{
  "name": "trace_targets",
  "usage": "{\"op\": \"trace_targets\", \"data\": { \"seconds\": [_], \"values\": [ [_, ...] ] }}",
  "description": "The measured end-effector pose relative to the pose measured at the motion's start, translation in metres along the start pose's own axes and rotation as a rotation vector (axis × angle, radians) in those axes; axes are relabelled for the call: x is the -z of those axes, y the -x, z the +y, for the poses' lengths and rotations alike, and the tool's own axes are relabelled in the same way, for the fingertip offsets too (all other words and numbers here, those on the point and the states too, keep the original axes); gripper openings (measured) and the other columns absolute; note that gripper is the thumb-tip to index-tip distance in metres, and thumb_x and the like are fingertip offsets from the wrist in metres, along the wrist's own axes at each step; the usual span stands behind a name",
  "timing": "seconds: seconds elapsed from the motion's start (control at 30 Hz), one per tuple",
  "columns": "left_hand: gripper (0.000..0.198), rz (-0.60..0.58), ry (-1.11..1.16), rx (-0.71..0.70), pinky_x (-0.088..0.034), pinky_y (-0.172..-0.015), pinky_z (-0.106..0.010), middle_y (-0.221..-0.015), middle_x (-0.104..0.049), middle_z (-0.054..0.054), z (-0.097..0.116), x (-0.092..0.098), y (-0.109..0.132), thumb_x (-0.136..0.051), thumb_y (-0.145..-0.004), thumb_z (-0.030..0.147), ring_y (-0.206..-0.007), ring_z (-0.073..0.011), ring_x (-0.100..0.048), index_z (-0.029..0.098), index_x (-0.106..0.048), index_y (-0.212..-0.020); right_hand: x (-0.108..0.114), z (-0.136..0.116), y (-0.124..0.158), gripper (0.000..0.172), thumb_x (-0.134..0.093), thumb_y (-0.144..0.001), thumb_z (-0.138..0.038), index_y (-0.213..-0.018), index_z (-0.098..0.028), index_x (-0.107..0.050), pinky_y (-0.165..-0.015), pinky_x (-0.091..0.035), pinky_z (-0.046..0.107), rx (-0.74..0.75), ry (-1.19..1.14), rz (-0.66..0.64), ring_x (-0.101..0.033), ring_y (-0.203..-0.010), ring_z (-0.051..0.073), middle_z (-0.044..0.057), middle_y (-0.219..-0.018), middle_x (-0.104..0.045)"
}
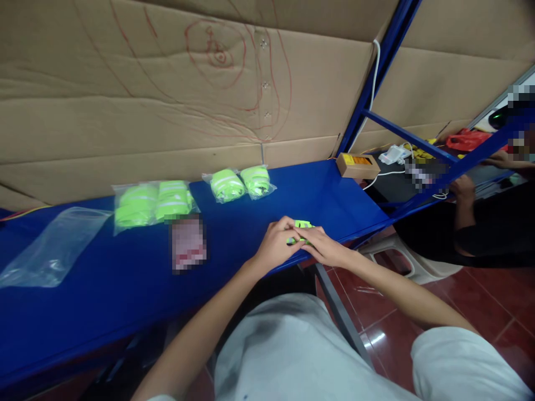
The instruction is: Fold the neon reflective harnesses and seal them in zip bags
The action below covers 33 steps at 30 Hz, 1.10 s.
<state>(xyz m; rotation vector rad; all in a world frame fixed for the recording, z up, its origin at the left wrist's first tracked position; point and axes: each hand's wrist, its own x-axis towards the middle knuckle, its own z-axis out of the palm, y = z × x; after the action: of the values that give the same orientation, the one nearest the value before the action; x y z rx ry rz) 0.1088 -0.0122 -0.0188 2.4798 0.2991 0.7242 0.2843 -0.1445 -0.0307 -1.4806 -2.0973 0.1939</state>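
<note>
Near the front edge of the blue table [234,239], my left hand [276,245] and my right hand [324,245] meet around a small neon-green bundle with grey strips [304,224]. Fingers of both hands are wrapped over it and hide most of it. To the left, two clear bags of rolled neon-green bands [136,206] [228,185] lie along the back of the table. A blurred pinkish card or packet [188,244] lies in front of the left bag. At the far left lies a flat clear plastic bag [58,245].
A cardboard wall [167,83] with red drawn lines stands behind the table. An open brown box [357,166] sits at its back right corner, beside a blue metal frame [412,133]. Beyond, another person's hand [463,188] rests by a dark table near a white stool [426,267].
</note>
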Motion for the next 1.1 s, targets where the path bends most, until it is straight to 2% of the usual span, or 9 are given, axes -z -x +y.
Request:
{"op": "trace_targets", "data": {
  "seconds": [0.23, 0.37, 0.43, 0.57, 0.63, 0.7, 0.87, 0.97, 1.1],
  "values": [
    [0.012, 0.020, 0.159, 0.038, -0.052, -0.102, -0.036, -0.121, -0.052, -0.008, -0.020, -0.004, -0.014, -0.079, -0.084, 0.025, -0.112, -0.0195, -0.060, 0.017, -0.070, -0.085, 0.007, 0.009, -0.005, 0.062, -0.047, -0.107, -0.033, -0.165, -0.029, -0.025, -0.105, -0.049, 0.050, -0.062, -0.012, 0.024, -0.061, -0.128, 0.028, 0.016, -0.149, -0.057],
    [0.058, 0.003, 0.196, 0.112, -0.049, -0.106, -0.040, -0.133, -0.052, -0.013, -0.029, -0.003, -0.025, -0.090, -0.072, 0.028, -0.126, -0.0258, -0.055, 0.018, -0.059, -0.120, 0.017, 0.009, -0.007, 0.052, -0.054, -0.104, -0.035, -0.155, -0.033, -0.044, -0.109, -0.049, 0.048, -0.058, -0.073, 0.016, -0.059, -0.131, 0.027, 0.011, -0.145, -0.061],
    [0.078, -0.049, 0.214, 0.141, -0.048, -0.106, -0.042, -0.135, -0.057, -0.012, -0.033, -0.003, -0.029, -0.092, -0.068, 0.032, -0.125, -0.0273, -0.057, 0.020, -0.051, -0.134, 0.016, 0.010, -0.007, 0.050, -0.062, -0.100, -0.037, -0.149, -0.033, -0.051, -0.112, -0.048, 0.048, -0.080, -0.087, 0.108, -0.053, -0.139, 0.028, 0.011, -0.150, -0.053],
    [0.077, -0.104, 0.219, 0.195, -0.047, -0.104, -0.043, -0.127, -0.064, -0.009, -0.039, -0.001, -0.031, -0.093, -0.066, 0.038, -0.119, -0.0296, -0.060, 0.020, -0.054, -0.129, 0.010, 0.025, -0.010, 0.069, -0.073, -0.090, -0.048, -0.151, -0.029, -0.048, -0.119, -0.040, 0.057, -0.181, 0.075, 0.242, -0.041, -0.148, 0.037, 0.016, -0.164, -0.031],
    [0.072, -0.087, 0.208, 0.217, -0.046, -0.104, -0.042, -0.130, -0.062, -0.009, -0.040, 0.000, -0.031, -0.091, -0.070, 0.034, -0.119, -0.0291, -0.058, 0.020, -0.053, -0.129, 0.009, 0.039, -0.016, 0.087, -0.072, -0.087, -0.056, -0.159, -0.025, -0.035, -0.118, -0.039, 0.061, -0.258, 0.071, 0.149, -0.041, -0.148, 0.040, 0.019, -0.162, -0.037],
    [0.070, -0.066, 0.197, 0.222, -0.045, -0.104, -0.040, -0.132, -0.059, -0.010, -0.039, 0.000, -0.030, -0.089, -0.072, 0.032, -0.120, -0.0282, -0.056, 0.019, -0.051, -0.129, 0.012, 0.054, -0.024, 0.098, -0.072, -0.083, -0.064, -0.161, -0.021, -0.031, -0.111, -0.047, 0.060, -0.327, 0.001, 0.016, -0.053, -0.139, 0.040, 0.019, -0.154, -0.050],
    [0.064, -0.039, 0.164, 0.184, -0.042, -0.110, -0.039, -0.135, -0.055, -0.013, -0.037, 0.002, -0.023, -0.084, -0.079, 0.025, -0.124, -0.0275, -0.053, 0.017, -0.048, -0.131, 0.020, 0.074, -0.049, 0.079, -0.076, -0.079, -0.065, -0.144, -0.025, -0.054, -0.087, -0.062, 0.044, -0.298, -0.074, -0.162, -0.073, -0.106, 0.033, 0.012, -0.126, -0.072],
    [0.058, -0.021, 0.106, 0.108, -0.040, -0.114, -0.040, -0.137, -0.052, -0.017, -0.038, 0.013, -0.014, -0.075, -0.086, 0.021, -0.130, -0.0282, -0.050, 0.015, -0.045, -0.135, 0.018, 0.072, -0.066, 0.069, -0.077, -0.079, -0.063, -0.133, -0.024, -0.060, -0.072, -0.061, 0.037, -0.223, -0.061, -0.178, -0.075, -0.084, 0.028, 0.008, -0.106, -0.077],
    [0.050, -0.020, -0.033, 0.063, -0.041, -0.115, -0.043, -0.140, -0.046, -0.020, -0.047, 0.044, 0.000, -0.063, -0.094, 0.020, -0.132, -0.0298, -0.049, 0.013, -0.044, -0.139, 0.008, 0.064, -0.096, 0.067, -0.078, -0.079, -0.060, -0.131, -0.021, -0.063, -0.074, -0.060, 0.032, -0.153, -0.084, -0.146, -0.075, -0.085, 0.025, 0.007, -0.106, -0.078]
  ]
}}
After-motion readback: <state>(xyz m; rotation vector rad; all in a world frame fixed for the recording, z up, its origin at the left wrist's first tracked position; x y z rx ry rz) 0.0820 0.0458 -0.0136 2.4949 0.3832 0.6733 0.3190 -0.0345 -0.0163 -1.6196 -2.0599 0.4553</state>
